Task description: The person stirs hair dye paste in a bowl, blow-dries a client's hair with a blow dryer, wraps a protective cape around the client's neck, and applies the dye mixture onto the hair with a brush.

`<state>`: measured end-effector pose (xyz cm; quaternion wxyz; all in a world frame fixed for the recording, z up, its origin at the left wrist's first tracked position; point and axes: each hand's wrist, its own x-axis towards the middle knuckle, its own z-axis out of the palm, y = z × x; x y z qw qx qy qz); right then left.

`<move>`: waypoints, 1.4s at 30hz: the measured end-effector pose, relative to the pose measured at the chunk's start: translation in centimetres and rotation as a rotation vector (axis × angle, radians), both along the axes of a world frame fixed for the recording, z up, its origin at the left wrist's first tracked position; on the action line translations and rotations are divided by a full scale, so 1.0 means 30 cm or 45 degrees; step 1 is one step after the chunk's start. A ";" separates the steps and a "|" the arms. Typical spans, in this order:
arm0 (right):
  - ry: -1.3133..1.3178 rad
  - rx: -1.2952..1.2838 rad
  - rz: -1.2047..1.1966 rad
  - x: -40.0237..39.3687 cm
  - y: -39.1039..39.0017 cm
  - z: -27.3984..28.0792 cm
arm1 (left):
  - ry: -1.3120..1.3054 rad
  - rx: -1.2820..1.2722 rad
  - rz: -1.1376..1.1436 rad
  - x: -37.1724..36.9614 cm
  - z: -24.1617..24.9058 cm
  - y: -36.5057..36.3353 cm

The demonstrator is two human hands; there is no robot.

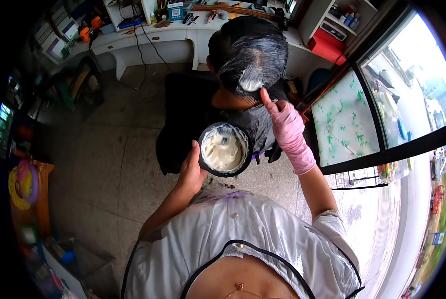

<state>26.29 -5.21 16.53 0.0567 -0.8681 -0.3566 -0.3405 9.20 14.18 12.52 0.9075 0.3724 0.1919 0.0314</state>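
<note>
My bare left hand (pixel 191 171) grips a black bowl (pixel 201 160) from its left side, thumb at the rim. Pale cream (pixel 224 148) fills much of the bowl and smears its inner wall. My right hand (pixel 288 124), in a pink glove, is closed around a dark hair dye brush (pixel 250 94) with comb teeth along one edge; its handle is mostly hidden by my fingers. The brush touches the lower back of a seated person's dark hair (pixel 255 47). A thick white patch of cream (pixel 251 79) sits there, and whitish streaks run over the crown.
The person wears a black cape (pixel 183 119). Beyond is a white counter (pixel 170 36) with tools and hanging cords. A red box (pixel 327 48) stands at the right near a glass door (pixel 345 119). Colored rings (pixel 21 184) hang at the left.
</note>
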 end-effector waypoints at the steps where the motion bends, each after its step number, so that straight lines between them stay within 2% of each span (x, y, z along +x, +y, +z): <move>1: 0.113 -0.085 -0.077 -0.020 -0.009 -0.015 | -0.018 -0.005 -0.009 -0.002 0.002 0.003; 2: 0.115 -0.085 -0.085 -0.023 -0.024 -0.036 | -0.016 -0.006 -0.017 -0.001 -0.002 0.006; 4: 0.348 0.021 -0.112 -0.005 -0.063 -0.092 | -0.030 0.022 -0.015 0.003 -0.013 0.014; 5: 0.193 0.019 0.001 -0.012 -0.066 -0.068 | -0.031 0.021 -0.018 0.003 -0.015 0.018; 6: 0.198 0.019 -0.006 -0.014 -0.056 -0.048 | -0.009 0.016 -0.021 0.003 -0.013 0.020; 8: 0.001 0.038 0.027 -0.018 -0.012 -0.010 | 0.019 0.015 -0.038 -0.002 -0.013 0.030; 9: 0.104 -0.077 -0.043 -0.032 0.008 0.026 | 0.012 0.009 -0.044 0.001 -0.011 0.035; 14: 0.238 -0.027 -0.208 -0.010 -0.007 -0.155 | -0.031 -0.036 -0.044 -0.024 -0.023 0.094; 15: 0.297 0.019 -0.106 -0.075 0.027 -0.057 | -0.026 -0.023 -0.046 -0.032 -0.024 0.112; 17: 0.380 0.153 0.033 -0.096 0.039 -0.012 | -0.011 -0.003 -0.058 -0.019 -0.032 0.096; 20: 0.397 0.315 -0.014 -0.027 0.092 -0.054 | 0.005 -0.017 -0.073 -0.023 -0.031 0.108; 22: 0.443 0.299 -0.113 -0.002 0.058 -0.036 | 0.026 -0.032 -0.071 -0.026 -0.028 0.121; 25: 0.297 0.343 -0.094 -0.031 -0.013 -0.052 | 0.034 -0.047 -0.082 -0.036 -0.018 0.147; 28: 0.417 0.379 -0.145 -0.070 0.015 -0.068 | -0.005 -0.046 -0.070 -0.039 -0.030 0.159; 32: 0.167 0.387 -0.041 -0.026 0.142 -0.069 | 0.010 -0.054 -0.096 -0.043 -0.056 0.183; 35: 0.184 0.392 -0.227 -0.039 0.114 -0.041 | -0.012 -0.060 -0.135 -0.051 -0.048 0.197; 36: 0.095 0.276 -0.301 -0.056 0.091 -0.040 | 0.010 -0.070 -0.111 -0.058 -0.035 0.200; 39: 0.084 0.190 -0.243 -0.111 0.053 0.007 | 0.015 -0.103 -0.082 -0.048 -0.049 0.205; 41: 0.103 -0.049 -0.217 -0.147 0.076 0.057 | 0.015 -0.111 -0.093 -0.052 -0.054 0.212; 42: 0.107 -0.053 -0.223 -0.144 0.094 0.058 | 0.003 -0.120 -0.104 -0.050 -0.060 0.215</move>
